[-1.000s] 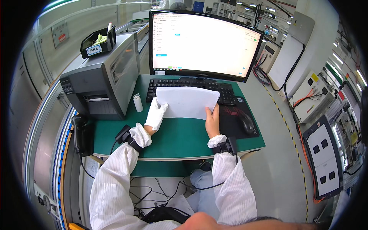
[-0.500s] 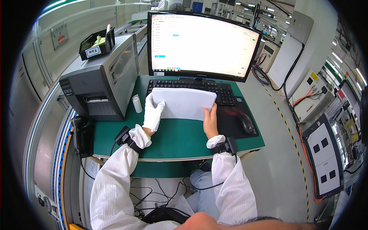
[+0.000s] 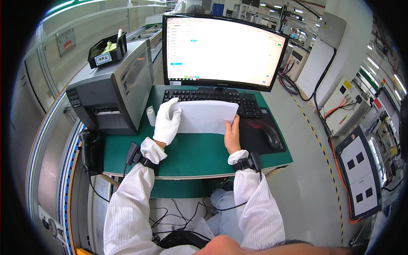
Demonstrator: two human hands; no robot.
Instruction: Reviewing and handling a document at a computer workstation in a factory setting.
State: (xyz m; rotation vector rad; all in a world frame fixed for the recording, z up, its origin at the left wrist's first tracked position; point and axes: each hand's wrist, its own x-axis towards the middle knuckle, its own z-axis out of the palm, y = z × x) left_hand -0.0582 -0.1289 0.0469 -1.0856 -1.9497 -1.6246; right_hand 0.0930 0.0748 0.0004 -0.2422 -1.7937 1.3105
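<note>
White paper sheets (image 3: pixel 205 118), seemingly a thin stack, are held tilted over the green table and in front of the black keyboard (image 3: pixel 187 94). My left hand (image 3: pixel 167 123), in a white glove, grips their left edge, with its fingers partly above the top corner. At the lower right corner my bare right hand (image 3: pixel 232 132) pinches the paper, thumb on the near face. The fingers behind the sheets are hidden. Part of the keyboard is covered by the paper. To the right of my right hand lies a black mouse (image 3: pixel 271 137) on a dark mouse pad (image 3: pixel 253 145).
A lit monitor (image 3: pixel 225 51) stands behind the keyboard. On the left are a grey label printer (image 3: pixel 106 93), a black bin (image 3: pixel 106 49) on top of it, a small white roll (image 3: pixel 151 115) and a handheld scanner (image 3: pixel 87 148). Cables (image 3: pixel 178 216) hang below the table (image 3: pixel 195 157).
My left hand has shifted slightly left, its fingers rising over the paper's top left corner. The sheets have dropped a little toward me. My right hand keeps its hold.
</note>
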